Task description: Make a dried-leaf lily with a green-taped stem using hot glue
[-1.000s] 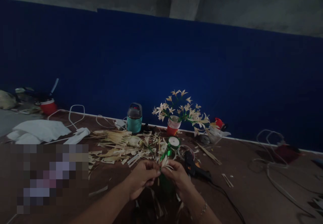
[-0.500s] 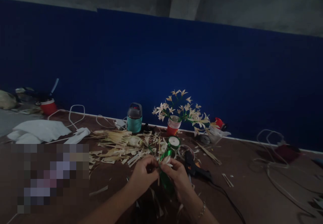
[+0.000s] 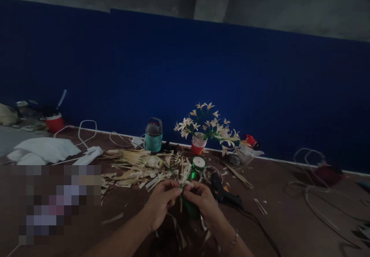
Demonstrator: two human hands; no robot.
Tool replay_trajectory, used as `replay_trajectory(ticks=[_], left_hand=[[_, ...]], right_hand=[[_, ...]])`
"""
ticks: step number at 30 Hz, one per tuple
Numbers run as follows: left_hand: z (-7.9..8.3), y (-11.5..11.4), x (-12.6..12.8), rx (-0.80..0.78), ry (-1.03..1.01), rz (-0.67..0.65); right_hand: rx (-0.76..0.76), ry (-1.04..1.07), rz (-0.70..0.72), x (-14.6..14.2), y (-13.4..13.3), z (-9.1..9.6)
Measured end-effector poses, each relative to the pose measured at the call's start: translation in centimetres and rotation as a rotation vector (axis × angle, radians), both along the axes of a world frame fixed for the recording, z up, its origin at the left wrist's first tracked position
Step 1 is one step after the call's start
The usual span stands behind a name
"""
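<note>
My left hand (image 3: 162, 203) and my right hand (image 3: 202, 200) meet low in the middle of the view, fingers pinched together on a small pale leaf flower (image 3: 185, 180) with a green ribbon strip (image 3: 189, 207) hanging under it. Just beyond them lies a green ribbon roll (image 3: 199, 163). A black glue gun (image 3: 221, 191) lies right of my right hand. A red cup (image 3: 198, 143) with pale handmade flowers (image 3: 209, 127) stands farther back.
Dried leaf strips (image 3: 135, 168) litter the brown table (image 3: 289, 218) left of the hands. A teal jar (image 3: 153, 135) stands at the back, white cloth (image 3: 46, 149) at the left, white cables (image 3: 315, 195) at the right. A blue wall (image 3: 185, 75) rises behind.
Both hands moved slightly away from me and upward in view, staying pinched on the small flower and ribbon; the fingers shifted a little around it.
</note>
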State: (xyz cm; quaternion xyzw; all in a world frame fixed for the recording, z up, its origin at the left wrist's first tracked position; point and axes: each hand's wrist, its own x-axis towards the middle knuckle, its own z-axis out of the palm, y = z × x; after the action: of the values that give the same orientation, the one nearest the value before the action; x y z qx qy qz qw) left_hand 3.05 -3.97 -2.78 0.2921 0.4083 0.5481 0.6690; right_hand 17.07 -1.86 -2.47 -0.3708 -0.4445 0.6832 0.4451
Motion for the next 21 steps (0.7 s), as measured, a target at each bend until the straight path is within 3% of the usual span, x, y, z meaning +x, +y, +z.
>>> replay_trajectory(ticks=[4,8,11,16,21], left_hand=[[-0.06,-0.01,0.04,-0.02,-0.015,0.016],[0.35,-0.05,-0.35,0.029,0.022,-0.089],[0.59,-0.1,-0.59,-0.018,0.056,-0.121],[0.49,-0.21,-0.54,-0.095,0.106,-0.154],[0.22,0.04,-0.42,0.05,0.299,-0.175]], right_hand=[[0.002,-0.006,0.019,0.22,0.11,-0.23],[-0.017,0.053,0.106,0.47,0.21,-0.39],[-0.058,0.129,0.134,0.48,0.08,-0.2],[-0.078,0.109,0.037,0.12,-0.3,-0.37],[-0.047,0.094,-0.037,-0.21,-0.37,-0.7]])
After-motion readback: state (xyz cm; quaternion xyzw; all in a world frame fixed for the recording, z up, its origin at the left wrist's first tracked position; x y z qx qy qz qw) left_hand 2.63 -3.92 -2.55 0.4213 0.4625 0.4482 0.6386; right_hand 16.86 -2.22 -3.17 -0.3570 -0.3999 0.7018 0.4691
